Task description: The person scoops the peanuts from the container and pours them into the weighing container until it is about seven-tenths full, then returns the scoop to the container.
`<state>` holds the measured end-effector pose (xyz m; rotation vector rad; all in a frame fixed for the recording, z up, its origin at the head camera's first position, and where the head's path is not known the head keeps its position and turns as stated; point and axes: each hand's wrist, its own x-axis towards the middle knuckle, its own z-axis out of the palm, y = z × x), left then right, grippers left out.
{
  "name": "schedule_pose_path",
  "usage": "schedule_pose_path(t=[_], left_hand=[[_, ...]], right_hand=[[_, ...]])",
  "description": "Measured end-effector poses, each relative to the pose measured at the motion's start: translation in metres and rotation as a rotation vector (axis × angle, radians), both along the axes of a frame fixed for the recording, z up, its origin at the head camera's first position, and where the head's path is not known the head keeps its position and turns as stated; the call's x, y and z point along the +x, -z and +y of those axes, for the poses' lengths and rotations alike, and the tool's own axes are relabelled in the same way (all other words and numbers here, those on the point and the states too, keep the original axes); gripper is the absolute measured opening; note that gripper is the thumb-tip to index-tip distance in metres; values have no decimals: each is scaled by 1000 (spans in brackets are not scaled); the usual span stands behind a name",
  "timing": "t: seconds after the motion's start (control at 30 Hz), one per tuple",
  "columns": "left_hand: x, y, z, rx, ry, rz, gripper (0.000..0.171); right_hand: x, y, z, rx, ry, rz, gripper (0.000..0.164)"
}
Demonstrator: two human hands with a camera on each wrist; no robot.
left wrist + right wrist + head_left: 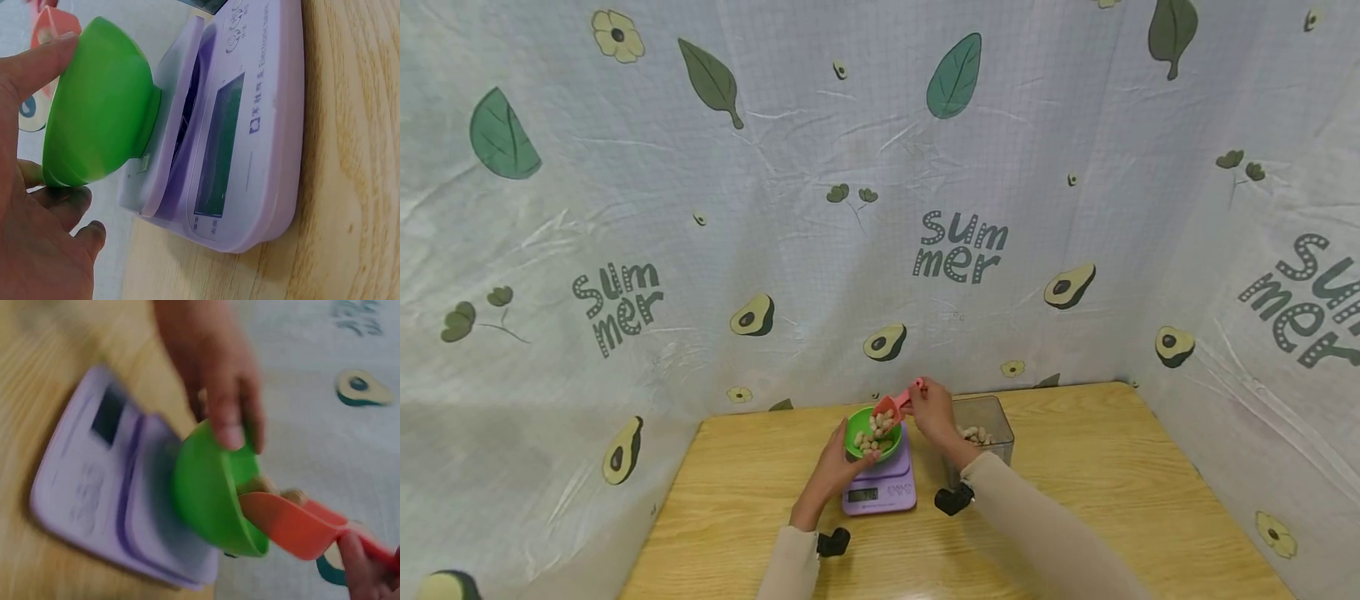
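Observation:
A green bowl [852, 442] with peanuts in it sits on a purple kitchen scale [891, 497]. My left hand [835, 467] grips the bowl at its side, the thumb over the rim and fingers against the outer wall, as the left wrist view shows. With my right hand [932, 410] I pinch the handle of a pink-red scoop [300, 528]. The scoop is tilted over the bowl, its mouth at the rim, with peanuts [880, 423] at its lip. Digits show on the scale's display [862, 494], too small to read surely.
Right of the scale stands a clear rectangular container [992, 408] with more peanuts [976, 435], partly hidden behind my right wrist. The wooden table [1075, 467] meets a printed sheet [820, 275] along its back edge.

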<state>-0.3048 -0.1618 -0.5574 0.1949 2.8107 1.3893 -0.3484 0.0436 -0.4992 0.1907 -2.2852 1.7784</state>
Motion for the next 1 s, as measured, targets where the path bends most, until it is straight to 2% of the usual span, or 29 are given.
schedule_pose_path(t=[0.07,0.13,0.2,0.23,0.27,0.33,0.53,0.63,0.73,0.87,1.0], left_hand=[[0,0,0,3,8,9,104],[0,0,-1,1,10,16,103],[0,0,-2,-7,11,25,102],[1,0,-2,-4,10,26,102],[1,0,-3,-8,10,27,102],[1,1,-4,-11,9,26,102],[6,-2,-3,1,6,47,105],[8,-9,2,24,3,83,104],[11,-20,10,49,10,108,101],[14,-36,25,68,46,141,99],[15,-46,41,75,105,177,99]], right_hand=[[6,0,-1,205,-55,194,18],[12,0,0,346,-95,366,15],[16,0,1,419,-108,472,15],[18,0,2,422,-108,488,16],[20,0,4,395,-104,478,16],[22,-2,8,270,-82,396,19],[22,-7,30,-345,33,-47,26],[21,-9,44,-523,69,-214,26],[22,-12,60,-609,74,-279,27],[29,-20,81,-649,76,-278,26],[38,-27,103,-639,86,-262,27]])
